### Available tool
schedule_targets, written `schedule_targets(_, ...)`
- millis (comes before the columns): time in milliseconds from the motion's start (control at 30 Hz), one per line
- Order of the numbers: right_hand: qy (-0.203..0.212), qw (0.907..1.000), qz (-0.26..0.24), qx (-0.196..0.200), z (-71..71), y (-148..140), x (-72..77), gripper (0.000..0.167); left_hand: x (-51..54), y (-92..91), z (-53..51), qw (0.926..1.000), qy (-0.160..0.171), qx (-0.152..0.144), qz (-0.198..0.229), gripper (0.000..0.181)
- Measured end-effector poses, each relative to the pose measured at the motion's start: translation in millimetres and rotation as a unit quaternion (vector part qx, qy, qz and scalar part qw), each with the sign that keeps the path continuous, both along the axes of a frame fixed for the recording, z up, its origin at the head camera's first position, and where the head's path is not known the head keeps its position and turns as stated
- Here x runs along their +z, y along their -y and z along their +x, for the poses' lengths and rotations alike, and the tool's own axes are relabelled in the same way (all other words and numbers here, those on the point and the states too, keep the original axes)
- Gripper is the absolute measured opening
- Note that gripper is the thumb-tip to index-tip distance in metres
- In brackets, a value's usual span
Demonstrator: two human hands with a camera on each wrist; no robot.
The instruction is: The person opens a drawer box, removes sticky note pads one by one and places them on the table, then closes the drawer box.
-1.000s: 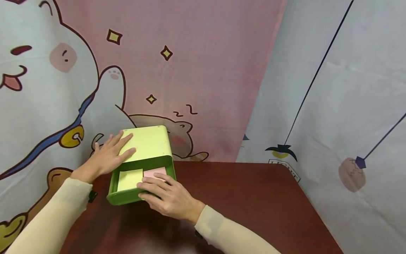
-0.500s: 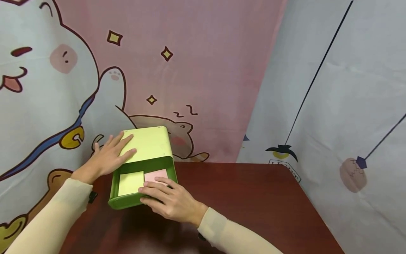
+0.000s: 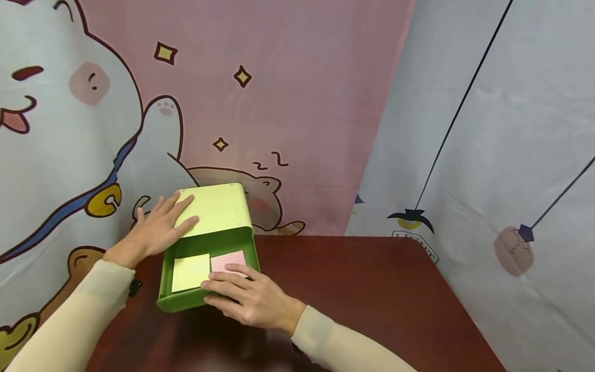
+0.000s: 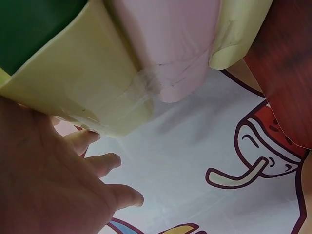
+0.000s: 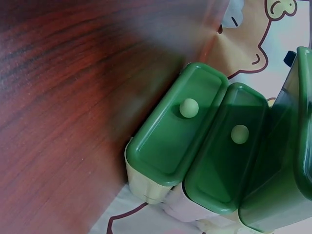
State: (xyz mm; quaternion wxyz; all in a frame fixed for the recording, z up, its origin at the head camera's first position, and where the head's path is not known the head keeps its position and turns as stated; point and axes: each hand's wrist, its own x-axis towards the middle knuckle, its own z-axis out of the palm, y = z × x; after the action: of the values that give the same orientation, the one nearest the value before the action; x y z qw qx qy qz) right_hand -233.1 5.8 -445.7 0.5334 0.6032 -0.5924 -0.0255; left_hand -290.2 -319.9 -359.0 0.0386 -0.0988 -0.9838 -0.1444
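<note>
A small drawer cabinet (image 3: 218, 206) with a pale yellow top stands at the back left of the table. Its top green drawer (image 3: 178, 302) is pulled out, with a yellow paper pad (image 3: 191, 273) and a pink paper pad (image 3: 228, 260) lying side by side in it. My left hand (image 3: 155, 230) rests on the cabinet's top left edge, fingers spread; its fingertips also show beside the yellow wall in the left wrist view. My right hand (image 3: 251, 299) grips the drawer's front edge, fingers bent over the rim; the thumb is hidden. The right wrist view does not show this hand.
Below the pulled-out drawer, two more green drawers sit closed, with round pale knobs (image 5: 189, 108). The cabinet has a pink middle section (image 4: 170, 44). The dark red table (image 3: 353, 305) stretches to the right. Printed cloth (image 3: 302, 103) hangs behind it.
The top drawer has slid a little further out towards me, with my right hand moving along with it. More green interior shows behind the pads. My left hand has stayed in place.
</note>
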Motion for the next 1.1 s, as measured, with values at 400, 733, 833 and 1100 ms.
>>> schedule_targets(400, -0.035, 0.9989, 0.027, 0.016, 5.0, -5, 9.4, 0.026, -1.9, 2.5, -0.4, 1.0, 0.001, -0.001, 0.003, 0.09)
schedule_targets(733, -0.032, 0.9978, 0.055, 0.018, 12.7, -4, 10.4, 0.023, 0.2, 2.9, -1.3, 1.0, -0.002, -0.002, 0.003, 0.09)
schedule_targets(833, -0.029, 0.9977, 0.059, 0.017, 12.5, -3, 10.6, 0.022, -0.3, 2.8, -1.8, 1.0, -0.002, -0.002, 0.004, 0.09)
schedule_targets(1100, -0.005, 0.9966, 0.081, 0.009, 12.6, -5, 10.9, 0.023, -2.1, 2.6, 0.0, 1.0, -0.002, 0.0, 0.008, 0.09)
